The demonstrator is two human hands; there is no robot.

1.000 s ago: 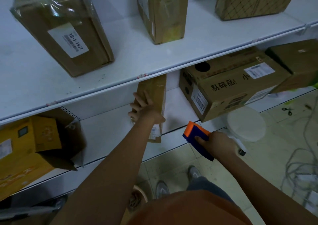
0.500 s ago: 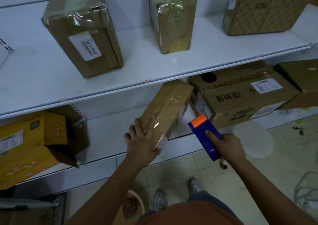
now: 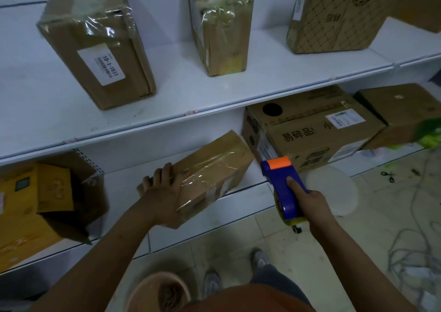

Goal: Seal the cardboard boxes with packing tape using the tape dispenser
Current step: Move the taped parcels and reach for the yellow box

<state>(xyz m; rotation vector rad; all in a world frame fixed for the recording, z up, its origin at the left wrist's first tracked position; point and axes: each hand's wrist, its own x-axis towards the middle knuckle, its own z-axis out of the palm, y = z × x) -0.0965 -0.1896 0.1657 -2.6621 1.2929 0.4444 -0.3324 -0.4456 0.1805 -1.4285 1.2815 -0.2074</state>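
white two-tier shelving (image 3: 214,97) above a pale tiled floor (image 3: 274,235). upper shelf: three taped cartons, the left one (image 3: 95,42) bearing a white label. lower shelf: a yellow open box (image 3: 35,204) at left, a printed carton (image 3: 310,130) at right. between them, a small tape-wrapped cardboard box (image 3: 210,178) lies tilted, its near end overhanging the shelf edge. left hand (image 3: 164,192): grip curled over the box's near end, fingers on its top face. right hand (image 3: 310,204): grip closed round the blue tape dispenser (image 3: 284,187), orange tip up, forefinger along its side, just right of the box, not touching it.
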